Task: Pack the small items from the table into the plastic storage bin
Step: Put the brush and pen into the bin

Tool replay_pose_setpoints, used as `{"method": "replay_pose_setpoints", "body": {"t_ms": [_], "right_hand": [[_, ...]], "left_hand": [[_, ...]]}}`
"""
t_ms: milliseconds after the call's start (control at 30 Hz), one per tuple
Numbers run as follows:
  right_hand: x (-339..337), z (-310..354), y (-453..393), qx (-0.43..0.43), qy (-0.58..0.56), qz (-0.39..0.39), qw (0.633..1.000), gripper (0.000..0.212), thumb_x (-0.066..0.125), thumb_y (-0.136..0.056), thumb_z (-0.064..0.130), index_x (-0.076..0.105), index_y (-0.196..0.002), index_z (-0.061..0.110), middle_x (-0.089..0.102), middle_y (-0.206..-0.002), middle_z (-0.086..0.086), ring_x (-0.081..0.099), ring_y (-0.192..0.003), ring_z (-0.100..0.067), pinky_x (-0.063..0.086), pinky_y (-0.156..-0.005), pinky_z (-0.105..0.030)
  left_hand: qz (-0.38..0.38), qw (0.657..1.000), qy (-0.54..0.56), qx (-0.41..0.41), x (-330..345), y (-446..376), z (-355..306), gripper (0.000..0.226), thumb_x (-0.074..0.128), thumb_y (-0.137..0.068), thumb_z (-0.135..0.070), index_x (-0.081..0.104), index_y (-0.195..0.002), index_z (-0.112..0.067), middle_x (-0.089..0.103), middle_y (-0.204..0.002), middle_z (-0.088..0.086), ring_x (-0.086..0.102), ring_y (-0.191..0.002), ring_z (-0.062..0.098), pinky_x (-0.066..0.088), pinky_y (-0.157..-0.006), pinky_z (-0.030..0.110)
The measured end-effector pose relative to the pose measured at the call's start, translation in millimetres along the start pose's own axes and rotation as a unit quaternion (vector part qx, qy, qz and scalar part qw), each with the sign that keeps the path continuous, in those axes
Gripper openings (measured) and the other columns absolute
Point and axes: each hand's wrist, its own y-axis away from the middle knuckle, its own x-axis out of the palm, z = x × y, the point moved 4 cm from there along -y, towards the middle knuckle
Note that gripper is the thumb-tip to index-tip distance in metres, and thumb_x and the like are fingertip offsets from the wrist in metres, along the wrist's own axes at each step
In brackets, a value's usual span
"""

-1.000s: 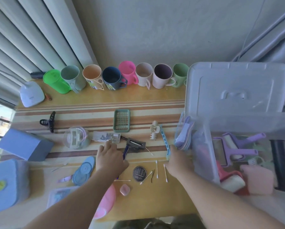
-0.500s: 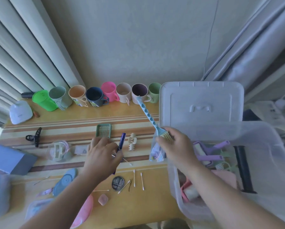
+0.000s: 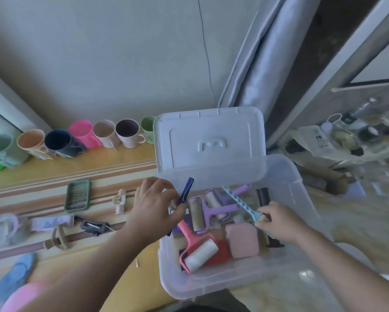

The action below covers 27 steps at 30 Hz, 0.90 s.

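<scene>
The clear plastic storage bin stands at the table's right end, its white lid tilted up at the back. Inside lie purple lint rollers, a red roller, a pink square case and a black handle. My left hand pinches a dark blue razor over the bin's left wall. Over the bin's inside, my right hand grips the bristle end of a light blue brush.
On the table lie a green grater, a beige hair claw, a dark razor cartridge, a beige clip and a blue item. Several mugs line the wall. A cluttered shelf stands right.
Both hands have moved right, from the table to the bin. The blue brush went from upright above the table down into the bin. The razor now hangs at the bin's left wall.
</scene>
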Motion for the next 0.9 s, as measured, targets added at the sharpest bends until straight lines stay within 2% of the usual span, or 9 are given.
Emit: {"method": "replay_pose_setpoints", "body": {"t_ms": [100, 200, 300, 433, 533, 633, 733, 800, 900], "right_hand": [[18, -15, -10, 0.007, 0.097, 0.064, 0.993, 0.013, 0.07, -0.088, 0.042, 0.07, -0.093, 0.03, 0.051, -0.09, 0.006, 0.061, -0.082, -0.02, 0.051, -0.073, -0.035], [43, -28, -23, 0.048, 0.137, 0.064, 0.987, 0.021, 0.062, -0.083, 0.036, 0.07, -0.093, 0.019, 0.067, -0.093, -0.003, 0.069, -0.089, -0.03, 0.055, -0.07, -0.033], [54, -35, -29, 0.095, 0.122, 0.076, 0.985, 0.013, 0.063, -0.083, 0.032, 0.063, -0.083, 0.019, 0.065, -0.081, -0.001, 0.068, -0.076, -0.027, 0.052, -0.06, -0.03], [40, -25, -27, 0.071, 0.127, 0.086, 0.986, 0.024, 0.067, -0.081, 0.045, 0.063, -0.085, 0.022, 0.067, -0.079, 0.003, 0.066, -0.067, -0.02, 0.057, -0.062, -0.03], [23, -10, -22, -0.013, 0.114, 0.069, 0.991, 0.04, 0.062, -0.084, 0.057, 0.063, -0.114, 0.031, 0.06, -0.106, 0.007, 0.064, -0.094, -0.021, 0.057, -0.078, -0.038], [6, 30, -6, -0.149, -0.037, 0.065, 0.986, 0.054, 0.065, -0.092, 0.045, 0.052, -0.144, 0.037, 0.051, -0.133, 0.014, 0.054, -0.12, -0.013, 0.049, -0.096, -0.036], [10, 62, 2, -0.218, -0.054, 0.048, 0.973, 0.045, 0.064, -0.088, 0.036, 0.06, -0.132, 0.032, 0.055, -0.132, 0.012, 0.054, -0.119, -0.014, 0.052, -0.095, -0.039], [23, 70, -1, -0.233, -0.004, 0.049, 0.971, 0.032, 0.06, -0.084, 0.037, 0.066, -0.115, 0.033, 0.059, -0.12, 0.01, 0.055, -0.112, -0.018, 0.055, -0.087, -0.044], [34, 74, -4, -0.242, 0.047, 0.033, 0.969, 0.014, 0.06, -0.088, 0.033, 0.071, -0.092, 0.026, 0.059, -0.1, 0.005, 0.055, -0.108, -0.027, 0.053, -0.079, -0.041]], "left_hand": [[0.027, 0.999, -0.012, 0.026, 22, -3, -28, 0.02, 0.065, -0.078, -0.051, 0.067, -0.072, -0.032, 0.062, -0.102, -0.014, 0.048, -0.11, 0.023, 0.039, -0.09, 0.037], [0.07, 0.996, -0.019, 0.042, 48, -2, -47, 0.024, 0.062, -0.076, -0.055, 0.069, -0.072, -0.032, 0.063, -0.098, -0.012, 0.053, -0.104, 0.025, 0.045, -0.085, 0.039], [0.121, 0.991, -0.052, 0.038, 72, 2, -59, 0.03, 0.057, -0.077, -0.06, 0.071, -0.073, -0.034, 0.062, -0.099, -0.014, 0.053, -0.106, 0.025, 0.043, -0.087, 0.038], [0.172, 0.982, -0.077, 0.029, 86, 4, -70, 0.037, 0.051, -0.081, -0.065, 0.073, -0.084, -0.036, 0.059, -0.107, -0.014, 0.046, -0.113, 0.022, 0.041, -0.096, 0.039], [0.185, 0.979, -0.084, 0.024, 89, 3, -74, 0.037, 0.048, -0.083, -0.064, 0.072, -0.09, -0.036, 0.06, -0.111, -0.011, 0.046, -0.116, 0.022, 0.042, -0.101, 0.041], [0.203, 0.976, -0.084, 0.01, 95, 3, -73, 0.03, 0.048, -0.087, -0.054, 0.067, -0.1, -0.034, 0.06, -0.111, -0.008, 0.05, -0.113, 0.022, 0.042, -0.101, 0.041], [0.207, 0.974, -0.094, 0.016, 99, 3, -76, 0.027, 0.05, -0.087, -0.051, 0.068, -0.093, -0.032, 0.061, -0.097, -0.006, 0.054, -0.103, 0.024, 0.046, -0.093, 0.041], [0.196, 0.976, -0.097, 0.019, 102, 5, -76, 0.026, 0.054, -0.083, -0.052, 0.071, -0.085, -0.033, 0.061, -0.087, -0.008, 0.057, -0.097, 0.025, 0.049, -0.086, 0.041], [0.184, 0.978, -0.097, 0.021, 102, 7, -76, 0.032, 0.049, -0.083, -0.057, 0.073, -0.087, -0.037, 0.062, -0.09, -0.01, 0.056, -0.102, 0.024, 0.048, -0.091, 0.042]]}}
